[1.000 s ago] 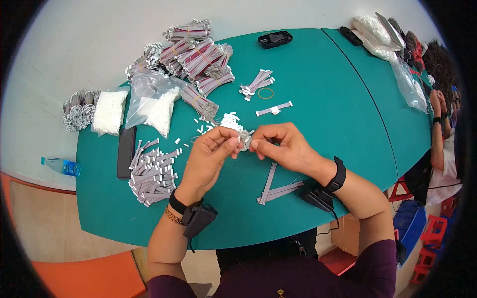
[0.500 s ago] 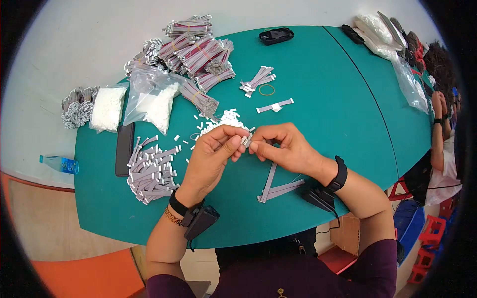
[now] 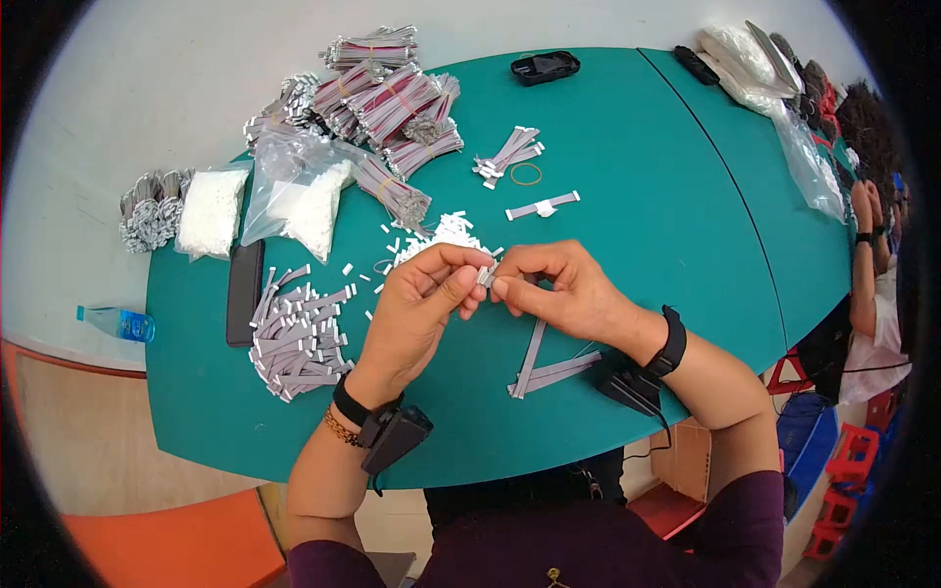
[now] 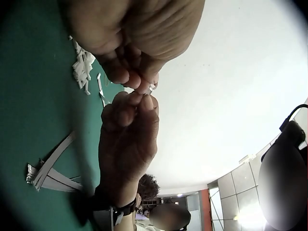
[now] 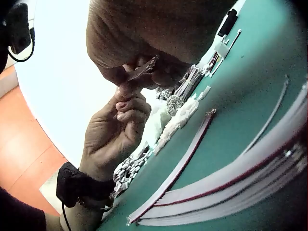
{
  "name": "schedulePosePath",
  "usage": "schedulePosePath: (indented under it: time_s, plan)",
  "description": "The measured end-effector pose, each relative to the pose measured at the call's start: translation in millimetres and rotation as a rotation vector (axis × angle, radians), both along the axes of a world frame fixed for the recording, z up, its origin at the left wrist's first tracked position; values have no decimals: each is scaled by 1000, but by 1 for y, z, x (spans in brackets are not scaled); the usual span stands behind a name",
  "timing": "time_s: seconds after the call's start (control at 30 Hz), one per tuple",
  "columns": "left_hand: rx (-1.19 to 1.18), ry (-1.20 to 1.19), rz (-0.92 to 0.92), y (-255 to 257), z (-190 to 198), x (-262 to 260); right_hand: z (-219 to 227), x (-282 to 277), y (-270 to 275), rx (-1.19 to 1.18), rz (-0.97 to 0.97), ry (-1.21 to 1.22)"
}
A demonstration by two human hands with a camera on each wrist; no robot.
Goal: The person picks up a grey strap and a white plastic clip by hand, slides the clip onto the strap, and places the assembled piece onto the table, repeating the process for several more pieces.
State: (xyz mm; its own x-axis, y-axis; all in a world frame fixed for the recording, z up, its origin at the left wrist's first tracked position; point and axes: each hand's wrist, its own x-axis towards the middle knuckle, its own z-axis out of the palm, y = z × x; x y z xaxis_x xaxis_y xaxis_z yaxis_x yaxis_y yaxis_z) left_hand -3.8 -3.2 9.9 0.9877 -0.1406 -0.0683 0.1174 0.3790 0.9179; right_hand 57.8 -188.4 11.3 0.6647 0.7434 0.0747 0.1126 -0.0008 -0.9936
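Observation:
Fingertip to fingertip, both hands meet above the near middle of the table in the head view. My left hand [image 3: 417, 299] pinches a small white connector [image 4: 151, 88] between thumb and forefinger. Opposite it, my right hand [image 3: 564, 292] pinches a short grey ribbon cable [image 5: 142, 70]; one end with metal terminals sticks out of the fingers in the right wrist view. The end toward the left hand is mostly hidden by fingertips. Just beyond the hands lies a heap of loose white connectors [image 3: 453, 233].
Ribbon cables with white ends [image 3: 299, 338] are piled at left, beside a dark case [image 3: 245, 294]. Bags of white pieces [image 3: 214, 216] and bundled cables [image 3: 392, 103] stand behind. Several bare ribbon cables [image 3: 554, 374] lie by the right wrist. A rubber band [image 3: 525, 174] lies farther back.
The left fingertips have shifted slightly right, up against the right ones, and the small piece between them shows more. Over the last half second the hands have hardly moved.

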Motion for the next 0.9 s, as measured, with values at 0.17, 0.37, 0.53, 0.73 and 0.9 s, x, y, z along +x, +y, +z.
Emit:
schedulePosePath:
  time_s: [0.17, 0.37, 0.53, 0.73, 0.9]
  plan:
    - [-6, 4, 18, -2, 2, 0, 1, 0, 0, -16, -3, -1]
    - [-16, 3, 19, -2, 1, 0, -3, -2, 2, 57, -43, -45]
    - [-13, 8, 8, -1, 1, 0, -2, -1, 0, 15, -37, -65]
    - [-19, 16, 17, -2, 2, 0, 2, -1, 0, -3, -51, -129]
    - [-18, 22, 6, -1, 1, 0, 0, -1, 1, 2, -73, -167]
